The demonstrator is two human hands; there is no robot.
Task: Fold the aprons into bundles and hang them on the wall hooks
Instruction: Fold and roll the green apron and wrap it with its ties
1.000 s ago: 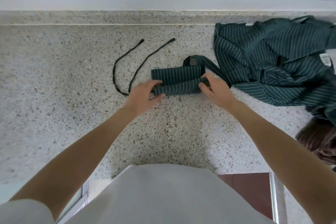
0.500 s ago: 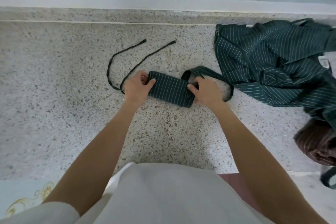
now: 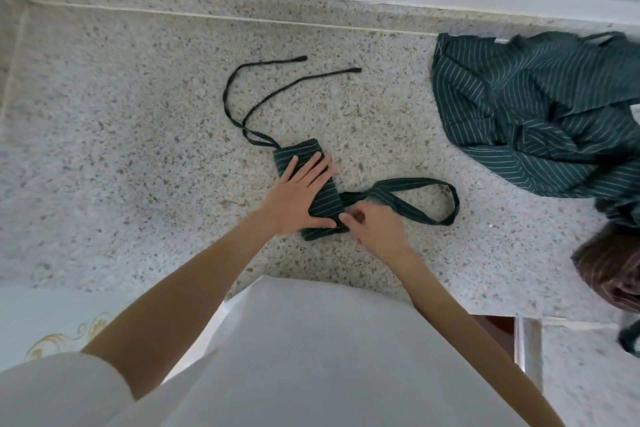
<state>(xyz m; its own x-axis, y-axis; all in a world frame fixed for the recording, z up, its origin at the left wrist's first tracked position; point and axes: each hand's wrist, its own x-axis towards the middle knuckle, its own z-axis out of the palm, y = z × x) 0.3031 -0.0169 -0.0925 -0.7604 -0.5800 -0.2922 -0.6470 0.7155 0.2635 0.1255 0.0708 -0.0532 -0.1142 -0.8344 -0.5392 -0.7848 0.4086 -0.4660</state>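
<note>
Left hand [image 3: 298,198] lies flat-fingered on the folded apron [image 3: 308,180] — pinning it — while right hand [image 3: 375,229], just beside, pinches its near corner, apparently to tidy.

Two green striped aprons are counted: one folded bundle [image 3: 311,184] at centre, one loose heap [image 3: 540,107] at upper right. One brown cloth [image 3: 609,270] is seen at the right edge, and two hands: left [image 3: 294,194], right [image 3: 375,229].

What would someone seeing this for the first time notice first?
Mid-counter, the left hand presses flat on a folded green striped bundle, while the right hand pinches its near end. The neck loop trails right of the bundle and two ties snake off to the far left. A loose green apron lies heaped at the counter's far right.
</note>
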